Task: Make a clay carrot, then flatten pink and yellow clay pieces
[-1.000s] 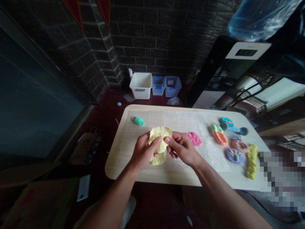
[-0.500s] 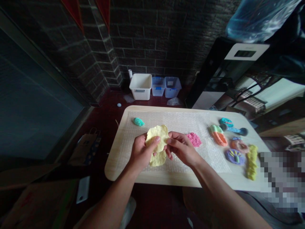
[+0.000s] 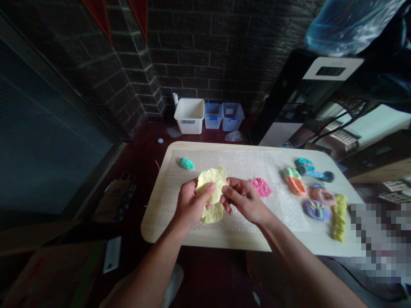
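A flat, thin sheet of pale yellow clay (image 3: 212, 179) with an uneven edge is held above the table. My left hand (image 3: 189, 203) grips it from the left, thumb pressed on its face and fingers behind. At the sheet's right edge, my right hand (image 3: 244, 199) pinches it between thumb and fingers. Below it shows a second pale yellow clay piece (image 3: 213, 214), partly covered by the sheet and my fingers. Just beyond my right hand lies a crumpled pink clay lump (image 3: 261, 187). A teal clay lump (image 3: 186, 163) lies at the far left.
Bubble wrap (image 3: 282, 214) covers much of the wooden table (image 3: 224, 243). Several shaped clay pieces stand at the right, among them an orange and green one (image 3: 296, 184), a purple disc (image 3: 316, 210) and a yellow-green strip (image 3: 339, 219). Beyond are a white bin (image 3: 189, 122) and a water dispenser (image 3: 285, 102).
The thumb of my right hand has shifted slightly along the edge of the yellow sheet. Both hands keep their hold, and the other clay pieces stay where they were.
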Motion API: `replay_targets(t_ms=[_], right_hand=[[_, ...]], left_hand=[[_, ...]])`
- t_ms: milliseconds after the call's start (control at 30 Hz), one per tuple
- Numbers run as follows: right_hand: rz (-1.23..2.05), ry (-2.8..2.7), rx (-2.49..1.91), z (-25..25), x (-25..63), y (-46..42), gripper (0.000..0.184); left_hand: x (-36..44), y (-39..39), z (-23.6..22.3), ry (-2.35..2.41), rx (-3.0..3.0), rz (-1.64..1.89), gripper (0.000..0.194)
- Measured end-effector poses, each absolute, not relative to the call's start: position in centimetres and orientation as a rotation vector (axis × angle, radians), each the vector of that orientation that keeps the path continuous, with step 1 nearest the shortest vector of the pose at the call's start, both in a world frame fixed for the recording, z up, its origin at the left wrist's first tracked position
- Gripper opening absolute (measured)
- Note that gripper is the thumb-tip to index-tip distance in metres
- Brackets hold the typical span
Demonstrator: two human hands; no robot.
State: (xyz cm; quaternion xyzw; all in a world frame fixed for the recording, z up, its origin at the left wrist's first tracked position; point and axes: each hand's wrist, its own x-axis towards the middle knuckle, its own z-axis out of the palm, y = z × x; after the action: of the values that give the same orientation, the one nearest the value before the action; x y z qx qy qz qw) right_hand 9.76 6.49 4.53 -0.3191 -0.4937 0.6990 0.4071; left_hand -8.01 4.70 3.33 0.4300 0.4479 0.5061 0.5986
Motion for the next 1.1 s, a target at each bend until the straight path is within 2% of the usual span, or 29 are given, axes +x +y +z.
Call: replay_targets(t_ms=[467, 700, 1100], right_hand=[[1.85, -1.115, -0.732, 4.25, 10.04, 6.63, 0.031], [1.766, -1.094, -0.786, 3.93, 9.94, 6.75, 0.024], [1.611, -1.099, -0.932, 4.15, 9.08, 6.61, 0.032]], left_hand=[[-7.97, 4.75, 3.42, 1.05, 0.919, 1.324, 0.031], [-7.99, 4.71, 3.18, 1.055, 0.938, 1.276, 0.03], [-7.51, 4.69, 2.79, 1.135, 1.019, 1.255, 0.033]])
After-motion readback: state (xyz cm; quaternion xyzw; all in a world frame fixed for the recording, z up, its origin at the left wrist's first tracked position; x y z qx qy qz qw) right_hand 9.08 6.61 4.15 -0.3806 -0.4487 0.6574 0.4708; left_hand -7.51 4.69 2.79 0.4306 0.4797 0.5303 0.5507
